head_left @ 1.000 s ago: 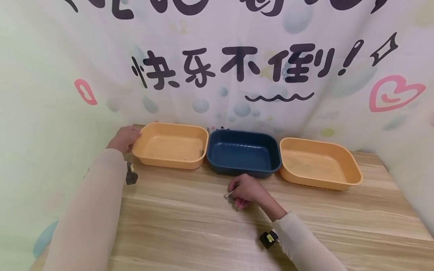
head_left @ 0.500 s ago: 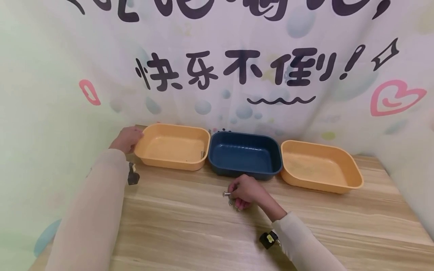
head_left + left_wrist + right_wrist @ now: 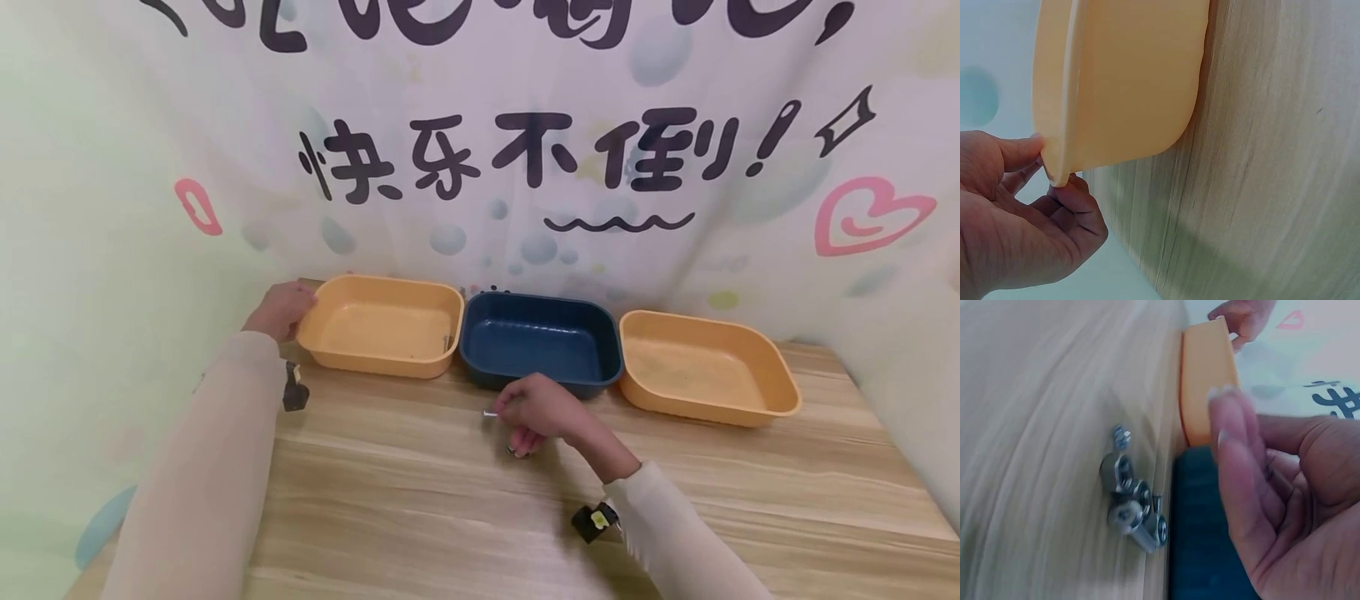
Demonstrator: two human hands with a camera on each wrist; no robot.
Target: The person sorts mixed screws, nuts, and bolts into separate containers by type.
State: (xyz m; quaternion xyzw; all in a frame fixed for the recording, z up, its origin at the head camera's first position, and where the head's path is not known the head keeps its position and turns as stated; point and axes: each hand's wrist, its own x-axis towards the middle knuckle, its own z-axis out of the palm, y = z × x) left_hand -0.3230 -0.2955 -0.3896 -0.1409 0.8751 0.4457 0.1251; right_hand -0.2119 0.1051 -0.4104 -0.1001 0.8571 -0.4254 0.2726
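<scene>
My left hand (image 3: 281, 310) grips the left end of a light orange bin (image 3: 378, 369); in the left wrist view the thumb and fingers (image 3: 1082, 203) pinch its rim. My right hand (image 3: 542, 407) hovers just in front of the dark blue bin (image 3: 480, 367). A small silver bolt (image 3: 490, 413) sticks out to the left from its thumb and fingertips. Below it, in the right wrist view, lies a small cluster of metal nuts (image 3: 1117, 472) and bolts (image 3: 1138, 534) on the wooden table; the hand mostly hides this cluster in the head view.
Another light orange bin (image 3: 708, 404) stands right of the blue one, the three side by side along the back wall. A small metal piece (image 3: 447, 342) lies in the left bin's right end. Black wrist devices (image 3: 592, 522) hang at both sleeves.
My right hand has lifted slightly up and left, towards the bins, carrying the bolt away from the cluster. The left hand has stayed at the left bin's rim.
</scene>
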